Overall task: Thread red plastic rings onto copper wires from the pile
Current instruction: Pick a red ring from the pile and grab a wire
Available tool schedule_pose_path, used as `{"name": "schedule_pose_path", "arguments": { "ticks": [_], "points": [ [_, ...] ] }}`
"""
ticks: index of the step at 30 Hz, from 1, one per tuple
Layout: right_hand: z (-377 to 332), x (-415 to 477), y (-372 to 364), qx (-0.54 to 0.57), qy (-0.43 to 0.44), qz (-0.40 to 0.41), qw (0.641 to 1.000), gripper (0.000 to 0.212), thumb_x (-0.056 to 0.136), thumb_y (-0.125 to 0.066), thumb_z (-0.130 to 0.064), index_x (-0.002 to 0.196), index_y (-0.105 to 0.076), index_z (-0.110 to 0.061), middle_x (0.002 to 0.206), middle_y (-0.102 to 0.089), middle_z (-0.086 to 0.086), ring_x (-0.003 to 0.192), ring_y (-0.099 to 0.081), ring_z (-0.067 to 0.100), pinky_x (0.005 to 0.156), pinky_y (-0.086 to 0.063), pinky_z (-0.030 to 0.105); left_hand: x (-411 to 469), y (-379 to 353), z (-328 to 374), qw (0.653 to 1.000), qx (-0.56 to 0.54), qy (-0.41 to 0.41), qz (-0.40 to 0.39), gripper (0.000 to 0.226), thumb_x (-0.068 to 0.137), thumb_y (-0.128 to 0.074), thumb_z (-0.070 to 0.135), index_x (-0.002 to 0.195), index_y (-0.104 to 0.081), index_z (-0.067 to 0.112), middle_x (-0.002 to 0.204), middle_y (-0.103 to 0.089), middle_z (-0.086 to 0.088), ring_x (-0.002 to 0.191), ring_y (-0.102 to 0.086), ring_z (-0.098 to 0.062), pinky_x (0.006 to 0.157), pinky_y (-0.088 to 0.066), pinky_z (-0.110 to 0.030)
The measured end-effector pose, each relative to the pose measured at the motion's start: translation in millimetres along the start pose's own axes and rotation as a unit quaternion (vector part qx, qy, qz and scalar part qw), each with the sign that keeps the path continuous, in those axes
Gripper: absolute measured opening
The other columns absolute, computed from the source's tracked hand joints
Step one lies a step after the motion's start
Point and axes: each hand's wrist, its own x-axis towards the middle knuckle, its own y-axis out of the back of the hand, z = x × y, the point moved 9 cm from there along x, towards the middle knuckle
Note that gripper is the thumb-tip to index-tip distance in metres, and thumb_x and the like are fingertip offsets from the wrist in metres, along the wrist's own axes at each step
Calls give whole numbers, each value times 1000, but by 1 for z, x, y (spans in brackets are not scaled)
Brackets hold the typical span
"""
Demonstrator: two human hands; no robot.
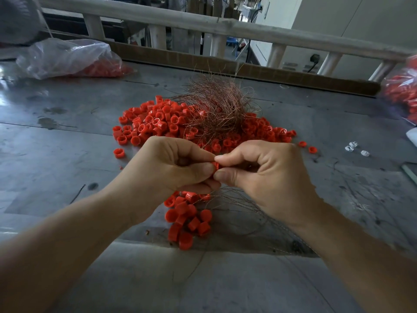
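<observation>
**Red ring pinched between two hands**

Nearest us, at six o'clock from the hands, we see one bunch of rings, a dozen or more and too crowded to count exactly. It lies on the grey table, with thin wire strands trailing toward five o'clock. Above it the left hand and right hand meet. Each pinches the same ring between thumb and forefinger, the other fingers curled in. We make out only a small glossy red band between the fingertips. At twelve o'clock lies one loose pile, beyond counting, under one tangled copper wire bundle. Three white pieces sit at three o'clock. Two plastic bags of red rings lie farthest, at ten and two.
</observation>
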Motion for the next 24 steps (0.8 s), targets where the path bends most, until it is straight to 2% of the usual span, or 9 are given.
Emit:
{"name": "schedule_pose_path", "arguments": {
  "ticks": [4, 8, 11, 13, 15, 17, 19, 22, 24],
  "points": [
    [-5, 0, 5, 9, 16, 19, 1000, 23, 65, -74, -21, 85, -71, -12, 76, -63, -16, 75, -65, 2, 64, -52, 13, -1, 0, 0, 998, -53, 14, -3, 24, 52, -65, 16, 73, -74, 11, 66, -71, -12, 60, -69, -18, 52, -53, -18],
    [-4, 2, 5, 29, 10, 4, 1000, 23, 66, -72, -27, 87, -69, -17, 78, -64, -16, 74, -65, 2, 65, -53, 15, 0, -1, -1, 997, -75, 26, -12, 25, 52, -65, 14, 74, -74, 9, 68, -71, -13, 62, -70, -19, 53, -53, -18],
    [-1, 3, 3, 73, -8, -20, 997, 24, 64, -69, -28, 88, -68, -22, 75, -64, -17, 70, -65, 0, 62, -51, 14, -1, -1, 0, 996, -82, 28, -20, 29, 50, -68, 17, 78, -74, 11, 71, -71, -14, 64, -70, -21, 53, -53, -19],
    [5, 4, 0, 109, -35, -33, 993, 20, 62, -69, -28, 81, -68, -25, 67, -65, -16, 66, -65, 0, 59, -50, 12, -1, -1, 0, 996, -85, 27, -25, 29, 49, -69, 16, 78, -74, 15, 71, -70, -15, 64, -70, -23, 53, -54, -20],
    [9, 4, -4, 122, -57, -53, 989, 21, 61, -68, -30, 82, -66, -30, 68, -65, -13, 65, -62, 1, 60, -48, 12, -1, -1, 0, 995, -86, 29, -34, 30, 51, -69, 15, 80, -72, 14, 71, -70, -15, 64, -70, -24, 53, -54, -22],
    [7, 3, -10, 81, -51, -101, 990, 26, 66, -64, -36, 92, -63, -38, 78, -61, -12, 73, -60, 3, 65, -47, 12, -1, -2, -1, 994, -90, 32, -48, 34, 57, -72, 10, 90, -67, 13, 71, -70, -15, 63, -70, -23, 52, -54, -22],
    [3, 3, -16, 37, -30, -137, 989, 20, 73, -59, -42, 93, -61, -39, 84, -56, -13, 81, -56, 1, 69, -43, 12, -2, -4, -2, 993, -100, 35, -61, 40, 60, -76, 9, 98, -63, 12, 73, -70, -15, 63, -69, -22, 52, -54, -22],
    [4, 4, -15, 6, -20, -123, 992, 8, 77, -58, -37, 85, -58, -34, 82, -52, -12, 77, -52, -2, 68, -39, 10, -2, -7, 0, 989, -121, 25, -77, 35, 60, -71, 18, 95, -68, 17, 75, -70, -15, 67, -70, -24, 55, -55, -23],
    [2, 5, -14, -8, -16, -114, 993, 4, 79, -55, -33, 83, -56, -32, 81, -51, -9, 74, -50, -2, 67, -38, 10, -3, -11, 5, 988, -124, 7, -90, 33, 66, -76, 24, 97, -68, 18, 78, -71, -15, 72, -71, -27, 58, -55, -24]
  ]
}}
